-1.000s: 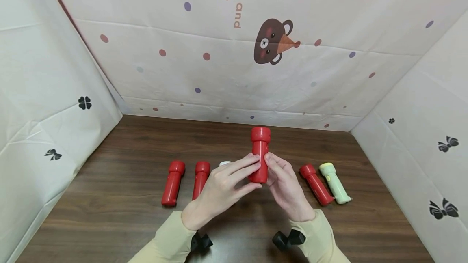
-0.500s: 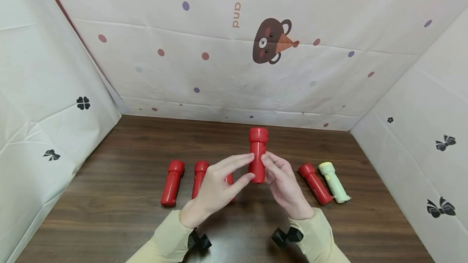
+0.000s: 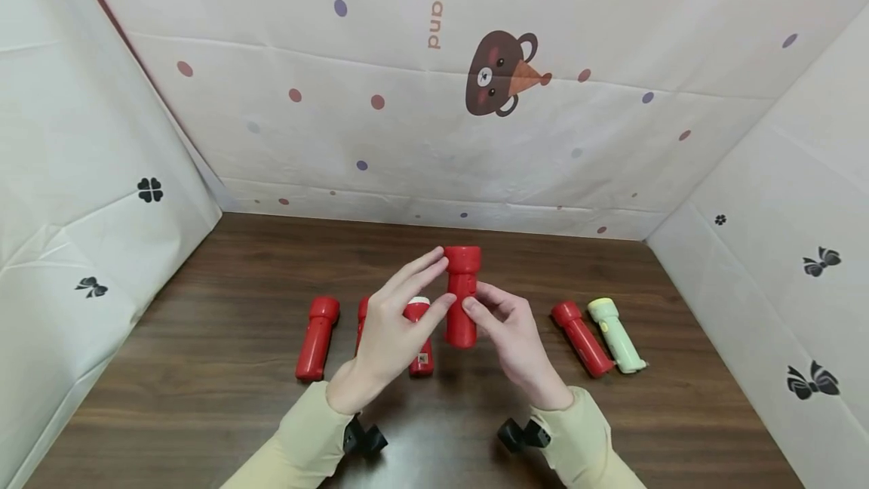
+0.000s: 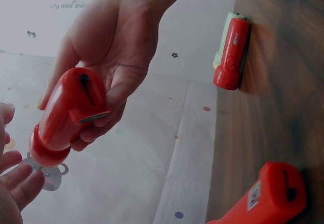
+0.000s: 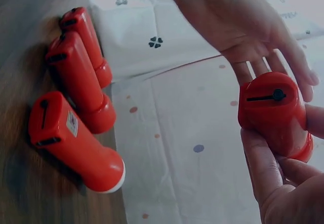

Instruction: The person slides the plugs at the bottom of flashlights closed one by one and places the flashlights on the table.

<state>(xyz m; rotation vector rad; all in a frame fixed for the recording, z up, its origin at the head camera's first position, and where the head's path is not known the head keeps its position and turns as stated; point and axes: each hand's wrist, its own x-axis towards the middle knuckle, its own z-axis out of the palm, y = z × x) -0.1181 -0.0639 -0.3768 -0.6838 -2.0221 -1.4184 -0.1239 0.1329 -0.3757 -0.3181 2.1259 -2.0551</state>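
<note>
My right hand (image 3: 512, 338) grips a red flashlight (image 3: 463, 285) by its body, thumb on the near side, the wide head pointing up and away above the table. In the right wrist view, the end of this flashlight (image 5: 271, 97) shows a dark slot. My left hand (image 3: 387, 323) is beside it with straight, spread fingers, the fingertips right at the head and the thumb near the body. Behind the left hand lie two red flashlights, one with a white rim and a label (image 3: 421, 361), the other mostly hidden (image 3: 362, 315).
Another red flashlight (image 3: 317, 338) lies farther left on the dark wooden table (image 3: 231, 308). To the right, a red flashlight (image 3: 584, 339) and a pale green flashlight (image 3: 618, 334) lie side by side. Patterned white sheets (image 3: 326, 134) wall in the back and both sides.
The flashlight and both hands have shifted left. The left fingers have left the flashlight's lower body and risen beside its head, uncovering more of the white-rimmed flashlight.
</note>
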